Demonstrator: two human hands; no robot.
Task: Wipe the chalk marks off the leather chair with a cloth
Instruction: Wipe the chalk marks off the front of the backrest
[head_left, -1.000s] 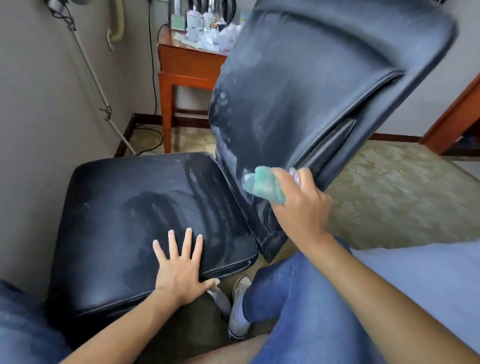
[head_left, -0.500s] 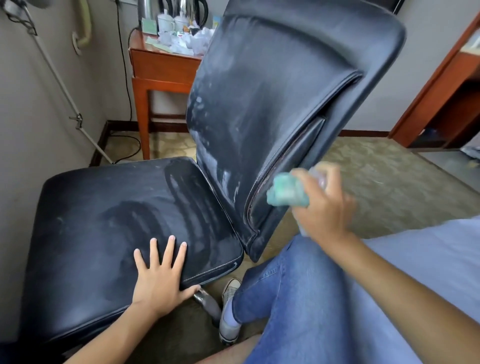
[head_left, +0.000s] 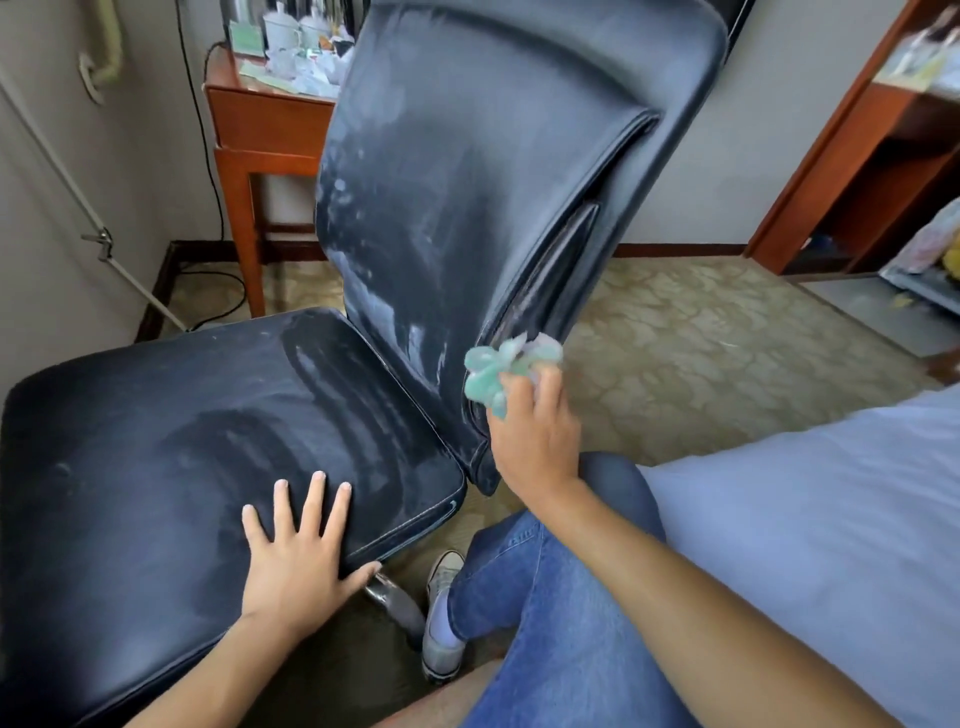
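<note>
A black leather chair fills the left and centre of the head view. Its seat (head_left: 156, 441) carries pale smeared chalk streaks, and its tall backrest (head_left: 493, 156) has whitish chalk patches along the left side. My left hand (head_left: 298, 551) lies flat on the seat's front right corner, fingers spread and straight. My right hand (head_left: 535, 436) grips a bunched teal cloth (head_left: 493, 371) at the lower right side edge of the backrest, beside the side seam. The cloth is blurred, and whether it touches the leather is unclear.
A wooden side table (head_left: 260, 135) with cups and papers stands behind the chair. A wall with a slanted metal rod (head_left: 104, 244) is on the left. My jeans-clad leg (head_left: 545, 597) and a pale blue bed (head_left: 805, 519) are at right, over patterned carpet (head_left: 701, 338).
My right hand with the cloth has shifted from the backrest's front lower edge around to its right side edge. The view has swung slightly. My left hand has stayed flat on the seat.
</note>
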